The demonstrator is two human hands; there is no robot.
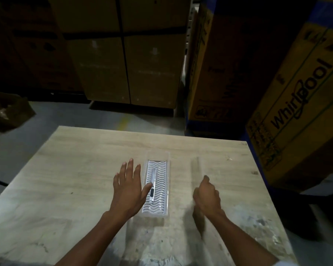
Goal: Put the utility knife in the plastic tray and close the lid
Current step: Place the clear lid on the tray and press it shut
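A clear plastic tray (168, 189) with a white wavy insert lies lengthwise at the middle of the wooden table (75, 169). The silver utility knife (153, 175) with a dark slider rests inside it, along the left side. My left hand (127, 189) is flat and spread just left of the tray, its thumb reaching over the tray's left edge next to the knife. To the right of the tray, my right hand (207, 196) is curled around a long clear lid (196, 167). The lid stands on its edge, apart from the tray, and is blurred.
Tall cardboard cartons (127, 64) stand behind the table. A yellow appliance box (300, 104) leans close over the table's right far corner. The grey floor shows past the far and left edges.
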